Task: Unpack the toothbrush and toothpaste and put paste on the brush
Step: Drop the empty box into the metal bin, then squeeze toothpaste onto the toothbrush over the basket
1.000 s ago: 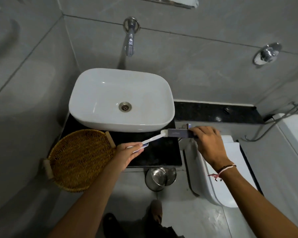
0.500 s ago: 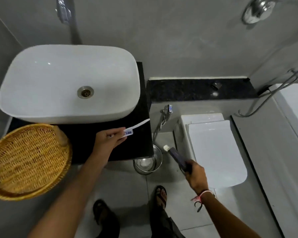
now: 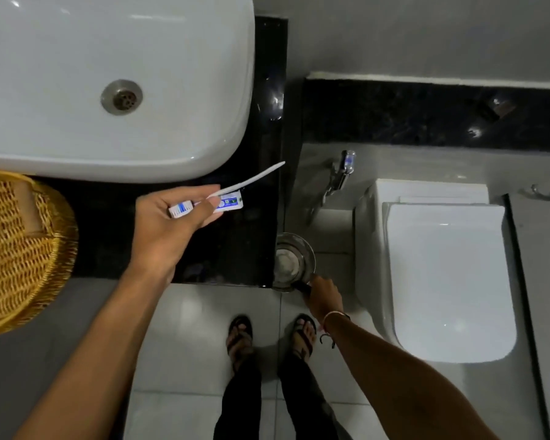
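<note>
Toothbrush [image 3: 251,181] and small toothpaste tube [image 3: 208,206], centre of the frame: both pinched together in the grip of the left hand [image 3: 169,227], closed on them above the black surface [image 3: 235,242]. The brush handle slants toward the upper right. Right hand [image 3: 324,296], lower centre, closed on a dark object, too little visible to identify, at the rim of a steel bin [image 3: 294,262]. White basin [image 3: 188,90] upper left; wicker basket [image 3: 16,249] at left; toilet [image 3: 442,265] at right.
</note>
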